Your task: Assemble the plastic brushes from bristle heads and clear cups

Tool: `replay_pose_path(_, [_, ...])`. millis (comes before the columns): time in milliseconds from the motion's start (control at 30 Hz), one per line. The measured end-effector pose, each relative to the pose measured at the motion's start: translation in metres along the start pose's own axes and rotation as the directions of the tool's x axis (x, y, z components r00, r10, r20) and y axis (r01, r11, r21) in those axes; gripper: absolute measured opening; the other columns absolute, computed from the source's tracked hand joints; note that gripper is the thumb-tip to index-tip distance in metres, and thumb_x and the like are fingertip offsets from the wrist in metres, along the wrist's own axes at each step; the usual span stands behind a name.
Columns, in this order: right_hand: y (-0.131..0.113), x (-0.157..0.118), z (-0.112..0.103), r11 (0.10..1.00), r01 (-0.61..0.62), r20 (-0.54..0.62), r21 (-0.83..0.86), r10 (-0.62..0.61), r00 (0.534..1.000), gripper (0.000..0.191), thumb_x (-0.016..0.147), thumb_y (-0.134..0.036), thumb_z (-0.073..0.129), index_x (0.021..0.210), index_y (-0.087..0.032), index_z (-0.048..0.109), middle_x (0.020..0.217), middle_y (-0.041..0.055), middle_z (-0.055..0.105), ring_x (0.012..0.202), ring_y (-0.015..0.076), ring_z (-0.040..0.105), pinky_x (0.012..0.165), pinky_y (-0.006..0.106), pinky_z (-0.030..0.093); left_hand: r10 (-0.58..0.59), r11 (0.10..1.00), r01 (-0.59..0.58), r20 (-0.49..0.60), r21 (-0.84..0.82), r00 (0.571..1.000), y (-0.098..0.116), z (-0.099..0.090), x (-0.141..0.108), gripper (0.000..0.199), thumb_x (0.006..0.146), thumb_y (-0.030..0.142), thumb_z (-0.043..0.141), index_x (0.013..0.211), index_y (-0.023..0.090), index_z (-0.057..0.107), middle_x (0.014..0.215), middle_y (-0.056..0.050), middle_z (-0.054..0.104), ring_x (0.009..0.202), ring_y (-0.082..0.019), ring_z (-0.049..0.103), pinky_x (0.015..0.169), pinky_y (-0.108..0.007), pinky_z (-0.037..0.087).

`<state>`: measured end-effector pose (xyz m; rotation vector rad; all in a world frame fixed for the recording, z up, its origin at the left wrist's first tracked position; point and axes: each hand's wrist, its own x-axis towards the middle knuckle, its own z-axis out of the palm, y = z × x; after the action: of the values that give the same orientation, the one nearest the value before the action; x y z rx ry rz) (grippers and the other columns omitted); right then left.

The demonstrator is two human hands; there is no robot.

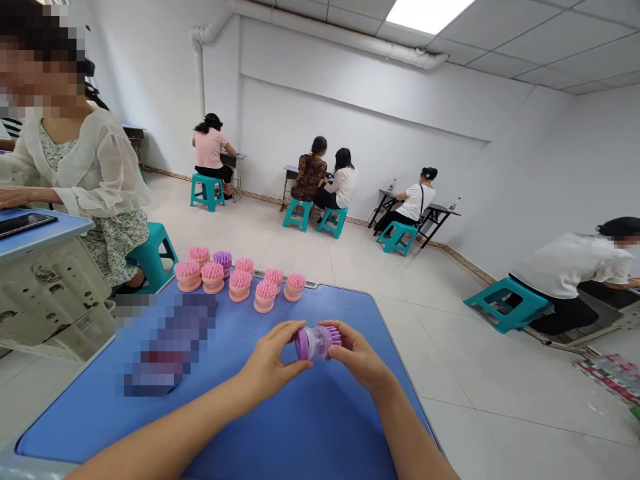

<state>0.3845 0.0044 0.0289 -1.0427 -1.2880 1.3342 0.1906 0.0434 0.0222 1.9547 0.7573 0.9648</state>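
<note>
A purple brush with a clear middle (318,342) is held sideways above the blue desk (300,427). My left hand (273,360) grips its smooth purple end between thumb and fingers. At the bristle end, my right hand (357,353) pinches it with thumb and fingers. Several pink brushes, one of them a pink brush (239,285) in the front row, stand bristles up along the desk's far edge. Among them is another purple brush (223,261).
A blurred dark object (173,347) lies on the desk's left part. A person in a sheer white top (107,160) sits close by on the left, at a desk with a phone (25,225). Other people sit on green stools farther off.
</note>
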Motion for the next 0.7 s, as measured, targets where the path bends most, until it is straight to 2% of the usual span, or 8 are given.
replay_pose_path(100, [-0.002,0.000,0.002,0.999,0.006,-0.005,-0.040,-0.006,1.000,0.037,0.067,-0.027,0.067,0.101,-0.020,0.055,0.082,0.0005,0.056,0.070,0.0113,0.051,0.065,0.026,0.042,-0.053,0.996,0.057,0.049,-0.073,0.997,-0.002,0.000,0.002,0.058,0.062,0.022,0.068,0.117,0.021,0.049,0.118,-0.008,0.053,0.105,-0.024,0.053,0.093,-0.040,0.042])
replay_pose_path(200, [-0.005,-0.001,0.004,0.997,0.019,-0.010,-0.074,-0.020,1.000,0.038,0.067,-0.029,0.067,0.101,-0.019,0.054,0.083,0.0006,0.055,0.071,0.0120,0.051,0.066,0.028,0.043,-0.165,0.960,0.194,0.148,-0.201,0.975,0.000,0.000,0.004,0.061,0.062,0.026,0.068,0.119,0.018,0.047,0.117,-0.008,0.055,0.103,-0.024,0.054,0.092,-0.038,0.042])
replay_pose_path(267, [-0.007,-0.001,0.005,0.995,0.029,-0.018,-0.097,-0.031,0.999,0.038,0.066,-0.030,0.067,0.101,-0.019,0.053,0.082,0.0006,0.055,0.070,0.0120,0.051,0.065,0.028,0.043,-0.241,0.912,0.301,0.230,-0.278,0.943,0.003,-0.001,0.006,0.062,0.065,0.031,0.065,0.121,0.016,0.045,0.112,-0.007,0.059,0.101,-0.024,0.055,0.090,-0.038,0.043])
replay_pose_path(367, [-0.008,-0.002,0.008,0.988,0.050,-0.033,-0.146,-0.055,0.998,0.040,0.066,-0.029,0.067,0.103,-0.020,0.053,0.082,0.0004,0.053,0.070,0.0113,0.050,0.064,0.026,0.043,-0.298,0.837,0.410,0.326,-0.363,0.897,0.008,-0.004,0.008,0.050,0.071,0.039,0.058,0.115,0.016,0.050,0.101,-0.004,0.063,0.098,-0.022,0.055,0.087,-0.035,0.044])
replay_pose_path(433, [-0.007,-0.003,0.009,0.978,0.072,-0.036,-0.195,-0.080,0.996,0.043,0.067,-0.029,0.067,0.106,-0.020,0.052,0.083,0.0005,0.052,0.070,0.0112,0.049,0.064,0.025,0.043,-0.345,0.770,0.482,0.361,-0.419,0.866,0.010,-0.007,0.009,0.043,0.074,0.044,0.053,0.107,0.016,0.056,0.095,-0.003,0.064,0.095,-0.020,0.055,0.086,-0.032,0.044])
replay_pose_path(567, [-0.006,-0.004,0.010,0.948,0.127,-0.012,-0.293,-0.136,0.991,0.044,0.067,-0.028,0.067,0.108,-0.021,0.052,0.090,0.0016,0.052,0.076,0.0120,0.049,0.068,0.025,0.043,-0.454,0.644,0.609,0.410,-0.463,0.791,0.010,-0.009,0.011,0.047,0.074,0.052,0.050,0.097,0.013,0.060,0.084,-0.005,0.064,0.083,-0.018,0.059,0.080,-0.031,0.046])
replay_pose_path(600, [-0.007,-0.004,0.010,0.944,0.128,-0.008,-0.304,-0.136,0.991,0.044,0.067,-0.028,0.067,0.108,-0.021,0.052,0.090,0.0016,0.052,0.076,0.0120,0.049,0.068,0.025,0.043,-0.441,0.662,0.599,0.411,-0.451,0.798,0.010,-0.009,0.011,0.046,0.073,0.051,0.051,0.097,0.013,0.060,0.085,-0.005,0.064,0.083,-0.018,0.059,0.080,-0.031,0.046])
replay_pose_path(700, [-0.007,-0.002,0.008,0.946,0.078,-0.023,-0.315,-0.090,0.996,0.042,0.067,-0.030,0.066,0.106,-0.020,0.052,0.087,0.0013,0.054,0.072,0.0113,0.050,0.065,0.024,0.044,-0.318,0.821,0.449,0.370,-0.354,0.873,0.004,-0.008,0.011,0.045,0.070,0.042,0.058,0.105,0.014,0.056,0.091,-0.005,0.063,0.088,-0.019,0.058,0.082,-0.032,0.046])
